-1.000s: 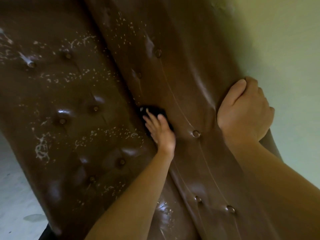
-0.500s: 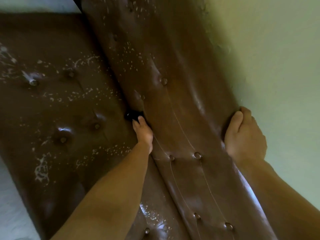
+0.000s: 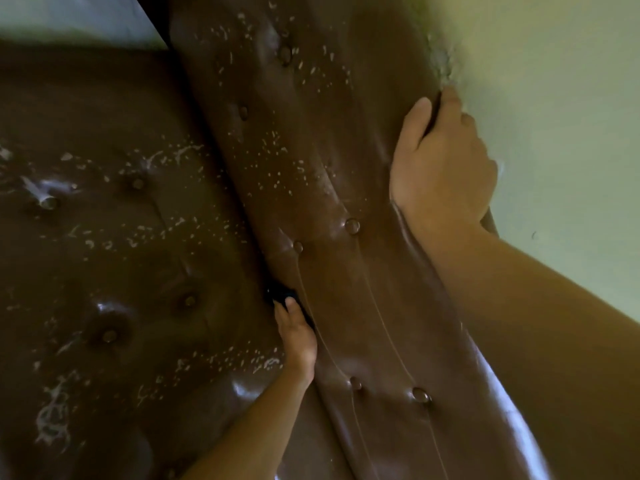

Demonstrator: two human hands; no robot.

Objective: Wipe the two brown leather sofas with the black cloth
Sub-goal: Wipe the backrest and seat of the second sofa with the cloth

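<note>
The brown seat (image 3: 104, 254) fills the left. Its leather is glossy and wet-looking, dimpled by sunken buttons (image 3: 110, 336) and streaked with white flecks (image 3: 52, 424) that are thickest near the lower left. A pale surface (image 3: 69, 15) shows beyond its top edge.

The black cloth (image 3: 278, 294) sits low in the crease where the seat meets the back, and only a small dark bunch of it shows. The left hand (image 3: 298, 339) lies along that crease and presses on the cloth. One finger is visible on top, and the rest are buried, so I cannot tell whether they curl round it.

The back (image 3: 311, 150) rises as a smooth, padded band, speckled white higher up and shiny lower down, with domed studs and thin stitched seams.

The right hand (image 3: 441, 168) grips the back's top edge, thumb on the front and fingers wrapped behind it, tight against the pale green wall (image 3: 561, 116).
</note>
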